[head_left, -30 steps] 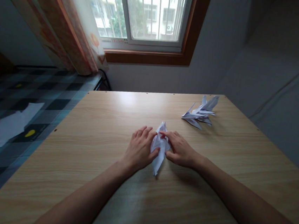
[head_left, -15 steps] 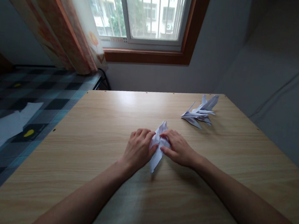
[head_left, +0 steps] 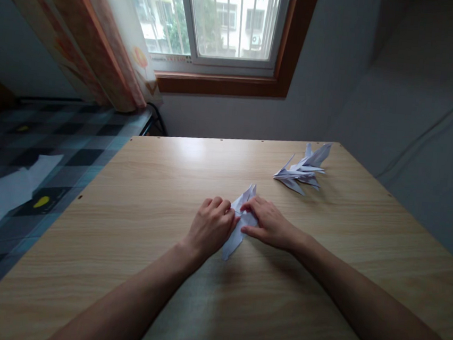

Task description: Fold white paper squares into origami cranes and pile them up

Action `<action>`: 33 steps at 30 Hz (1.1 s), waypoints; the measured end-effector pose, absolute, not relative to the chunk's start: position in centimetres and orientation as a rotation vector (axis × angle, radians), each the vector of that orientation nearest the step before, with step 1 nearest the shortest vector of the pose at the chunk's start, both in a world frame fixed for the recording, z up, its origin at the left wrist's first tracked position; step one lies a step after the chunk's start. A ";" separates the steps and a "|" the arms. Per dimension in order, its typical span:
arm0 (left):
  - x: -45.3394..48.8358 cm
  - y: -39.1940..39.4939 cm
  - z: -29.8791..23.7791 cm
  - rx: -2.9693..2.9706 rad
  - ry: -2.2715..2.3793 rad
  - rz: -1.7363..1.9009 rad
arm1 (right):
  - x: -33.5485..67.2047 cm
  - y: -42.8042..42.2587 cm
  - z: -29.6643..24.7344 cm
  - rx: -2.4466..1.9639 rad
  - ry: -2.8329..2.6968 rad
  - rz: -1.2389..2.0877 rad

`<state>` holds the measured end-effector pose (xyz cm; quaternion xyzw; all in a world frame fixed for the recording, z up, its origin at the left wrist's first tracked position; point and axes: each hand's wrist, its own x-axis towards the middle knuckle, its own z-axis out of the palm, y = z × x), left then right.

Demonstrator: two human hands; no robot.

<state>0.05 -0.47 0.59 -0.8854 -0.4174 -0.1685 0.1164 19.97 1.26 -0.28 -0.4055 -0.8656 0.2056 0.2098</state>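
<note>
A folded piece of white paper with pointed ends is between my two hands, just above or on the wooden table. My left hand has its fingers curled and grips the paper's left side. On the right side, my right hand pinches the paper with thumb and fingers. Two narrow tips of the paper point away from me, and one broader point comes toward me. My fingers cover its middle. Farther back on the right lies a cluster of folded white paper pieces, apart from my hands.
Left of the table is a surface with a checked cloth, bearing loose white paper sheets. A curtain hangs beside the window behind the table. A cable runs along the right wall.
The folded paper has turned slightly, its far tips shifting right and its near point left. My left fingers and thumb have curled in more tightly. My right hand has barely moved.
</note>
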 end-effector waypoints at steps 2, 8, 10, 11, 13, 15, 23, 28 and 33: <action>0.0 -0.4 0.5 -2.605 -1.220 -0.486 | 20.0 1.3 -0.2 -1.137 -2.418 0.570; -0.2 -0.2 0.5 -2.635 -1.231 -0.463 | 20.0 1.4 -0.3 -1.118 -2.415 0.569; -0.2 -0.2 0.6 -2.628 -1.236 -0.448 | 20.1 1.5 -0.4 -1.121 -2.408 0.579; -0.2 -0.3 0.7 -2.623 -1.238 -0.440 | 20.1 1.5 -0.4 -1.121 -2.402 0.584; -0.1 -0.3 0.8 -2.619 -1.238 -0.439 | 20.1 1.6 -0.4 -1.112 -2.384 0.598; -0.1 -0.3 0.7 -2.623 -1.233 -0.461 | 20.2 1.6 -0.4 -1.097 -2.359 0.616; -0.3 0.0 0.2 -2.642 -1.261 -0.452 | 20.4 1.1 -0.6 -0.998 -2.270 0.594; -0.2 0.1 0.2 -2.619 -1.448 -0.482 | 20.4 1.0 -0.7 -1.025 -2.309 0.489; -0.1 0.2 0.3 -2.532 -1.524 -0.610 | 20.5 1.1 -0.8 -1.164 -2.344 0.358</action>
